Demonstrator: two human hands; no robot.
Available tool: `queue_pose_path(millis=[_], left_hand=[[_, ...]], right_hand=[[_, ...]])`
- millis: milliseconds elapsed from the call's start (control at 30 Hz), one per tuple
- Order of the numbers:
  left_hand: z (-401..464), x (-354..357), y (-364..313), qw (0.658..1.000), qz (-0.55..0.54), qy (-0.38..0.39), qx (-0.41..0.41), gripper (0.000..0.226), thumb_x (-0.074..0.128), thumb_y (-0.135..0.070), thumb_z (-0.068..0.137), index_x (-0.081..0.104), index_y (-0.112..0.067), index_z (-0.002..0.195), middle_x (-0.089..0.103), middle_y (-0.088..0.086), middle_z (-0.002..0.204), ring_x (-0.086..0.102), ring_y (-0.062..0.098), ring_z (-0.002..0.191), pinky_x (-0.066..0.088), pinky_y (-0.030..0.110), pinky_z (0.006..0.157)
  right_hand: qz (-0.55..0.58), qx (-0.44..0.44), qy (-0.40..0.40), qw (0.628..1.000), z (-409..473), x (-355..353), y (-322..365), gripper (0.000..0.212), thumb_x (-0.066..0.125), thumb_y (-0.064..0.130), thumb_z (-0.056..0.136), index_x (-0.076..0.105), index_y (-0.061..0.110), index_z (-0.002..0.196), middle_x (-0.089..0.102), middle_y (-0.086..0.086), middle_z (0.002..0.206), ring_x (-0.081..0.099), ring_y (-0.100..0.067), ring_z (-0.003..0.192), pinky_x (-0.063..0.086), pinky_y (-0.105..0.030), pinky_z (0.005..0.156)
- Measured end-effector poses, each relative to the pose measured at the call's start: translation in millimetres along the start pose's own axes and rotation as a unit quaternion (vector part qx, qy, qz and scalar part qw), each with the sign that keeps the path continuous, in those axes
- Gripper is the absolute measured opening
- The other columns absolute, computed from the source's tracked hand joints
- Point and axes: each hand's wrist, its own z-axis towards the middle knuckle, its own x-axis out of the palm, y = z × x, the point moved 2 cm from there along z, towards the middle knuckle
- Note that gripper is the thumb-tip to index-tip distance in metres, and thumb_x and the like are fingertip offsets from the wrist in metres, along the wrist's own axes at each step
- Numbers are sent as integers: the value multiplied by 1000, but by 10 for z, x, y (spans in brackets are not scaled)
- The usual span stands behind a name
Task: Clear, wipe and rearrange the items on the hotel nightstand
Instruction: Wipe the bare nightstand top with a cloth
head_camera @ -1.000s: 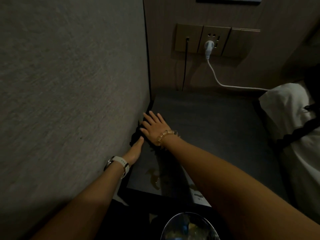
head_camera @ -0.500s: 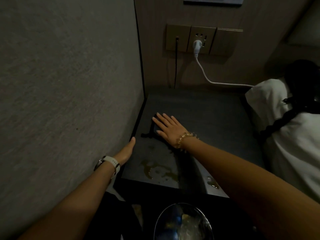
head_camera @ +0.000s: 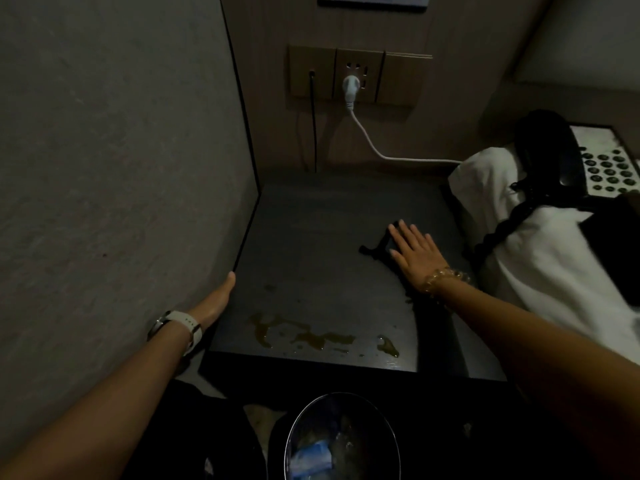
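Your right hand (head_camera: 414,252), fingers flat and spread on the dark cloth (head_camera: 375,249), has swept it from the left wall to the tabletop's (head_camera: 311,237) right side, left hand (head_camera: 218,297) open at the left edge, yet the near spill (head_camera: 311,337) remains unwiped.

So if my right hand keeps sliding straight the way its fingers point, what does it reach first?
The right hand lies flat on a dark cloth, fingers pointing up-left toward the back wall. Ahead is bare nightstand top, then probably the wall under the socket panel, near the black cable. Depth is hard to judge.
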Motion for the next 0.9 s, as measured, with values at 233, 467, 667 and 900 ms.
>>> queue_pose_path(millis=[233,467,667,900], left_hand=[[42,-41,29,1000,-19,3,-12,61,36,-47,101,30,-13,151,29,10,157,31,30,141,21,43,120],[3,-72,-18,991,-56,109,-59,62,12,-49,103,41,-16,146,40,11,152,37,32,138,31,38,109],[-172,-80,-156,992,-48,81,-90,68,5,-54,101,42,-17,145,45,15,147,43,37,132,37,40,91],[-244,-120,-167,990,-56,68,-107,74,3,-57,100,45,-12,141,48,18,142,44,37,131,35,46,104]], right_hand=[[55,146,-19,988,-354,-20,-520,58,20,42,104,-4,25,154,-11,-2,163,-6,-23,150,5,-42,122],[120,296,-45,947,-591,24,-259,61,14,44,103,-7,21,155,-4,-6,163,4,-27,150,11,-46,119],[65,343,-48,936,-694,98,64,63,12,44,101,-7,16,154,-9,-9,163,-4,-26,150,-1,-47,121],[59,268,-18,961,-575,113,718,64,10,46,102,-15,16,152,-21,-9,160,-17,-26,148,-11,-48,119]])
